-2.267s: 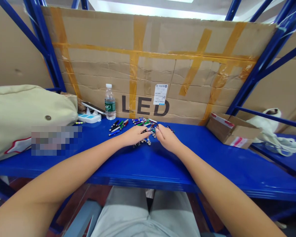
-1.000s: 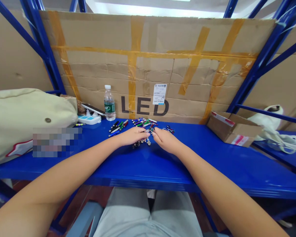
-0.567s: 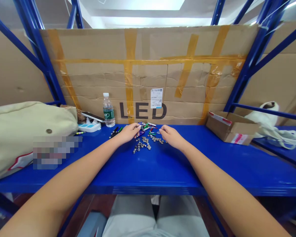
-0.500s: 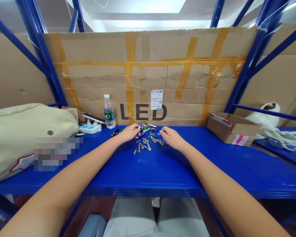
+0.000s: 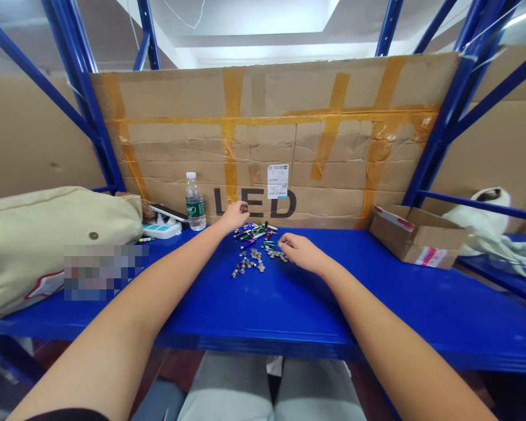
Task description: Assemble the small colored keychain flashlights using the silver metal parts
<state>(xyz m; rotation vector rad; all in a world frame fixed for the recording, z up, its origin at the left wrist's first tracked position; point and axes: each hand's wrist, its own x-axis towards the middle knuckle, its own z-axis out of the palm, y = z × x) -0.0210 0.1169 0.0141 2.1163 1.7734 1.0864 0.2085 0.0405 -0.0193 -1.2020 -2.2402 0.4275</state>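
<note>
My left hand (image 5: pixel 235 215) is raised beyond the far left side of a pile of small coloured metallic tubes (image 5: pixel 252 233), which look like mini flashlights or keychain lights. Its fingers look loosely stretched, with nothing visible in them. My right hand (image 5: pixel 304 252) hovers at the pile's right side, thumb and fingertips pinched together. A tiny shiny bit shows at those fingertips, too small to name. On the table in front of the pile lie several silvery button cells (image 5: pixel 258 257) and, nearer me, small shiny metal pieces (image 5: pixel 238 268).
On the left of the blue table (image 5: pixel 263 310) are a cream bag (image 5: pixel 61 228), a white power strip (image 5: pixel 162 230), a phone (image 5: pixel 169 211) and a water bottle (image 5: pixel 195 202). An open cardboard box (image 5: pixel 421 237) stands right. A cardboard sheet (image 5: pixel 324 146) rises behind.
My left hand has lifted up and away from the pile, uncovering more of the coloured tubes. My right hand has shifted slightly left and down, still pinched. The view has tilted a little.
</note>
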